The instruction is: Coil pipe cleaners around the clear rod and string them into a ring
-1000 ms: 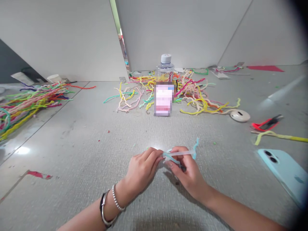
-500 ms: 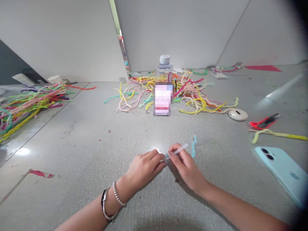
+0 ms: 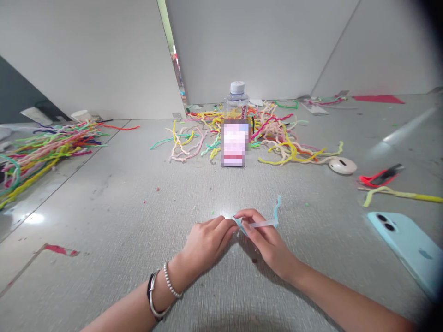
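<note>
My left hand [image 3: 209,237] is closed near the table, its thumb and fingers pinched together at one end of a thin whitish stick. Facing it, my right hand [image 3: 268,240] pinches a light blue strand of yarn [image 3: 277,210] beside the same stick [image 3: 263,224]. A short stretch of the blue strand runs between both sets of fingertips, and its loose tail curves up past my right fingers. The stick's free end points right, nearly level. My left fingers hide its other end.
Tangled colourful yarn strands [image 3: 277,133] surround a clear bottle [image 3: 237,99] and a blurred-out box [image 3: 233,143] at the back. Another yarn pile [image 3: 51,152] lies left. To the right are a white oval case [image 3: 342,165], a red-and-black tool [image 3: 382,175], a yellow-wrapped stick [image 3: 415,195] and a light blue phone [image 3: 404,249].
The whitish stick has tipped from slanting upward to nearly level. My right fingertips have shifted left against my left hand, and more of the blue strand shows between them.
</note>
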Tool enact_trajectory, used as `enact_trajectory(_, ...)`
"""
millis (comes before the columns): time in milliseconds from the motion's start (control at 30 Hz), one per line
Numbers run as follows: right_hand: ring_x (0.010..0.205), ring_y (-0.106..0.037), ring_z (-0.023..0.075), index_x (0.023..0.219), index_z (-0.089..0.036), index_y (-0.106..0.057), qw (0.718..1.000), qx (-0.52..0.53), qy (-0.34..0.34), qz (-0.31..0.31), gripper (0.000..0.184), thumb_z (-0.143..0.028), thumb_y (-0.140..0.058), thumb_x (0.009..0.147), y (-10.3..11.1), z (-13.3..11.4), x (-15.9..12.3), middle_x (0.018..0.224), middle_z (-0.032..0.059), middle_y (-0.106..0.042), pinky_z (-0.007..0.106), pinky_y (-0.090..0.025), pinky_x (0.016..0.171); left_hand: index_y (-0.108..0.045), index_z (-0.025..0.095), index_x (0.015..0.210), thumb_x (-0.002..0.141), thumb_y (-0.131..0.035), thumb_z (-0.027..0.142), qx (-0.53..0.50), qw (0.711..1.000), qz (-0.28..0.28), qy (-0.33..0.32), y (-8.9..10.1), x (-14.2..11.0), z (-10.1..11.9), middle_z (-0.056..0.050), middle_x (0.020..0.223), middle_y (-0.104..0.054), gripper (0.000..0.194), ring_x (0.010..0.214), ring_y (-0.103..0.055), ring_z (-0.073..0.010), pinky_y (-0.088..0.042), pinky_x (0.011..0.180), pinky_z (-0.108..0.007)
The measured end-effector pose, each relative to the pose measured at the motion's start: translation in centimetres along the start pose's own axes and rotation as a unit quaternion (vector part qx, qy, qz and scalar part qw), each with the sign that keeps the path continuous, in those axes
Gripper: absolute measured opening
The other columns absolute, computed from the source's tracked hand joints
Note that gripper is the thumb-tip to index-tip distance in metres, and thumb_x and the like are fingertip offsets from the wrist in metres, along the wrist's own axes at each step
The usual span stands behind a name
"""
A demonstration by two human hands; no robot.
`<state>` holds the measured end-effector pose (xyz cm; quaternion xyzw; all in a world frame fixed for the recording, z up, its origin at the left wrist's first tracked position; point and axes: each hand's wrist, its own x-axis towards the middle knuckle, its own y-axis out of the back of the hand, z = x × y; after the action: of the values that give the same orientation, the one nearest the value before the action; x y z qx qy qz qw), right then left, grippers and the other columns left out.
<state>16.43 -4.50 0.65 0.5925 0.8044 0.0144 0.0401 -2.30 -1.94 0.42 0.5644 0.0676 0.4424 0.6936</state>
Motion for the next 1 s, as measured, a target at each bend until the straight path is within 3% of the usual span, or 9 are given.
enact_trajectory(133,0.07,-0.046,0.0135,0.117,-0.024,-0.056,0.999,-0.031,0.007,-0.011,0.032,-0.048,-0.045,0.098,0.1,-0.2,0.3,0.086,0.0011,-0.055,0.028,-0.035,0.065,-0.057,0.016,0.09,0.104,-0.03,0.03,-0.011,0.999,0.018,0.034,0.0,0.0,0.1,-0.002,0.073,-0.065,0.034,0.058,-0.06,-0.0117,-0.045,0.054,-0.022)
enact_trajectory(300,0.078,-0.054,0.0159,0.117,-0.022,-0.056,1.0,-0.019,-0.014,-0.004,0.035,-0.048,-0.053,0.094,-0.2,-0.1,0.6,0.086,0.003,-0.062,0.028,-0.039,0.067,-0.055,0.017,0.095,0.104,-0.033,0.034,-0.007,0.996,0.054,0.067,-0.2,0.1,0.2,-0.003,0.077,-0.068,0.03,0.062,-0.064,-0.0128,-0.046,0.055,-0.022)
enact_trajectory(400,0.066,-0.05,0.0128,0.109,-0.021,-0.058,1.0,-0.017,-0.026,0.002,0.032,-0.049,-0.054,0.093,-0.1,0.2,0.8,0.077,0.0,-0.059,0.025,-0.035,0.056,-0.053,0.017,0.097,0.104,-0.033,0.035,0.009,0.995,0.064,0.075,-0.2,0.1,0.1,-0.002,0.076,-0.068,0.028,0.062,-0.064,-0.0135,-0.046,0.053,-0.022)
enact_trajectory(600,0.043,-0.032,0.0084,0.089,-0.021,-0.05,0.995,0.039,-0.081,-0.032,0.036,-0.057,-0.052,0.092,0.8,-0.1,1.4,0.052,-0.0096,-0.036,0.023,-0.024,0.042,-0.054,0.018,0.097,0.104,-0.029,0.033,0.046,0.996,0.052,0.052,-0.1,0.4,0.3,-0.003,0.079,-0.066,0.03,0.065,-0.064,-0.014,-0.044,0.05,-0.021)
enact_trajectory(767,0.042,-0.033,0.0064,0.077,-0.021,-0.04,0.99,0.107,-0.052,-0.07,0.037,-0.051,-0.039,0.098,1.2,-0.6,1.7,0.056,-0.0081,-0.044,0.023,-0.029,0.046,-0.055,0.018,0.101,0.105,-0.026,0.033,0.083,0.995,0.04,0.045,0.0,0.5,0.4,-0.004,0.083,-0.065,0.033,0.066,-0.063,-0.014,-0.041,0.045,-0.021)
enact_trajectory(1000,0.039,-0.034,0.0075,0.072,-0.022,-0.039,0.993,0.062,-0.077,-0.069,0.041,-0.053,-0.034,0.099,1.4,-0.6,1.9,0.048,-0.0083,-0.043,0.024,-0.028,0.044,-0.056,0.019,0.102,0.105,-0.025,0.033,0.082,0.995,0.015,0.047,0.0,0.4,0.3,-0.004,0.086,-0.064,0.034,0.069,-0.063,-0.0143,-0.042,0.045,-0.021)
